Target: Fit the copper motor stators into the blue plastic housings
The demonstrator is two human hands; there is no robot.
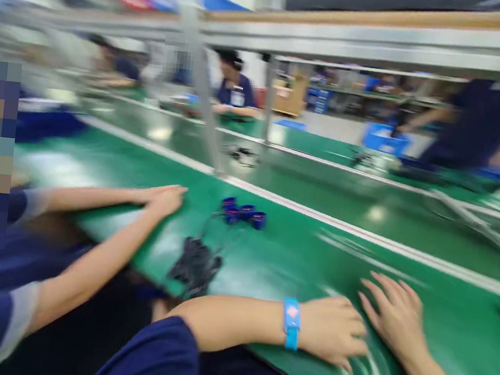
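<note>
My left hand [331, 330], with a blue wrist strap [291, 324] on it, rests palm down at the near edge of the green work surface [290, 268]. Its fingers are slightly apart and nothing shows in them. Just to its right, my right hand [396, 319] has its fingers spread over the same surface and holds nothing. Left of my hands lies a bundle of black cables [196, 265]. Beyond it are several small dark-blue parts [245, 212], which thin leads seem to join to the bundle. Motion blurs the fine detail.
A co-worker's hands [167, 200] rest together on the surface at left. A pale rail [318, 215] runs along its far side, and a metal post [202, 83] rises from it. Other people sit or stand beyond, near a blue bin [385, 140]. A shelf beam [370, 43] crosses above.
</note>
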